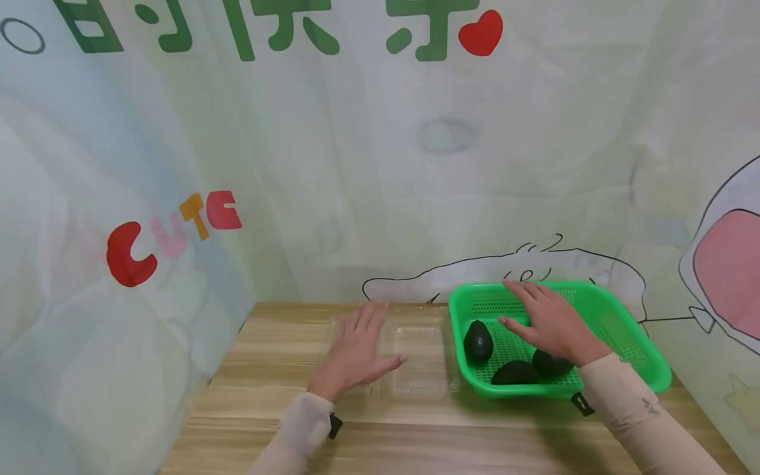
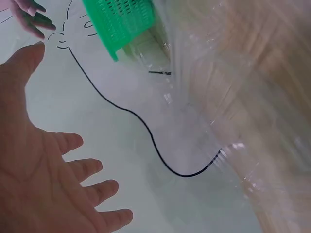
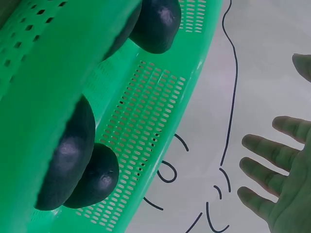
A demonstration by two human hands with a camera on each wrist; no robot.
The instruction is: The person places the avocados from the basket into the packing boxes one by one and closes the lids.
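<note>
Several dark, glossy, oval avocados (image 1: 478, 343): sitting in the basket, toward its left and near sides
Basket: bright green perforated plastic (image 1: 534, 390), on the right of the wood-grain surface (image 1: 243, 376)
Left hand (image 1: 355, 349): over the clear rectangular plastic tray (image 1: 418, 359) (super see-through, easy to miss), fingers spread and relaxed
Right hand (image 1: 552, 323): above the basket, fingers stretched out, gripping nothing
Tray: just left of the basket

Looks like a small curtained-off booth around a wood-grain table (image 1: 237, 396), screened far, left and right by creased hanging sheets (image 1: 332, 198). Printed playfully, with green Chinese characters (image 1: 239, 30), a heart (image 1: 482, 33), colourful "CUTE" lettering (image 1: 172, 249) and a pink balloon (image 1: 733, 270). Impossible to tell whether inside a home.
</note>
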